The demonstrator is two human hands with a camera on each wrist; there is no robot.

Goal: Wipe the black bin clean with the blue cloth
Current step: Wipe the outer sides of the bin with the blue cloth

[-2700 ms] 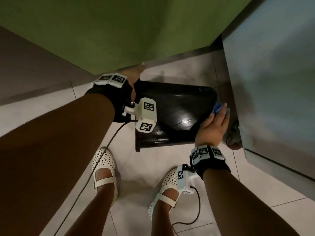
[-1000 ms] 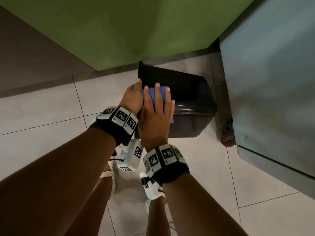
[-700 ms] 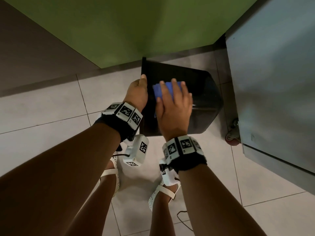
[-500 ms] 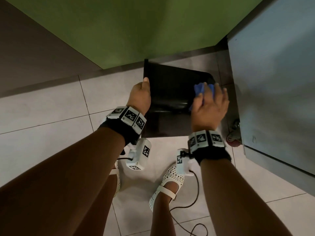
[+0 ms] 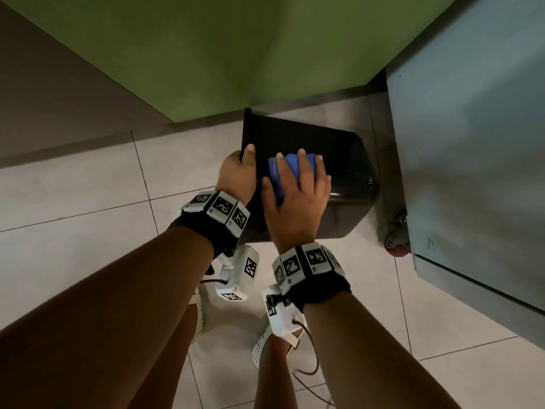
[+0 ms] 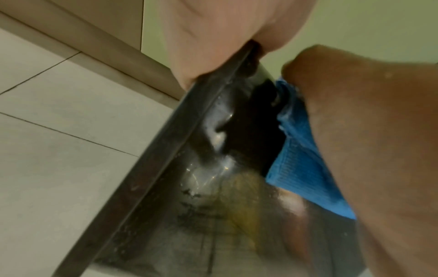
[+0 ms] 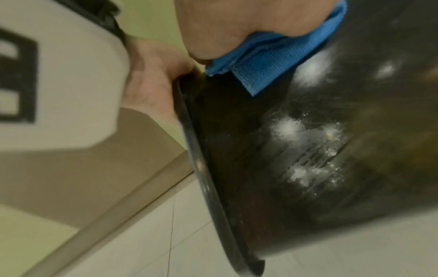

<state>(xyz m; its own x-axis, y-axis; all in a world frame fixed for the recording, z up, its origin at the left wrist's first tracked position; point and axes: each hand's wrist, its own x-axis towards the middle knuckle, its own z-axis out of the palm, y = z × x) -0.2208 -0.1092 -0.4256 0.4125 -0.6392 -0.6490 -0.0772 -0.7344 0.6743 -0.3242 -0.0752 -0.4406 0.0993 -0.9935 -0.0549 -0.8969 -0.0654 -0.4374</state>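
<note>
The black bin [image 5: 348, 160] lies tipped on the tiled floor with its rim to the left. My left hand [image 5: 240, 169] grips that rim, thumb on the outer wall. My right hand [image 5: 295, 184] lies flat over the folded blue cloth [image 5: 278, 175] and presses it against the bin's upper wall, close to the rim. The left wrist view has the cloth [image 6: 301, 168] under the right hand [image 6: 379, 150] on the glossy bin wall [image 6: 189, 206]. From the right wrist, the cloth [image 7: 265, 67] sits on the bin [image 7: 308, 150], which carries pale smears.
A green wall stands just behind the bin. A grey cabinet [image 5: 472, 143] on a castor wheel [image 5: 395, 243] is close on the right. My feet in white shoes [image 5: 265, 346] and a trailing cable [image 5: 309, 370] are on the tiles below the bin.
My right hand has slid the cloth from the bin's right end back to the left, near the rim. The left hand keeps hold of the rim.
</note>
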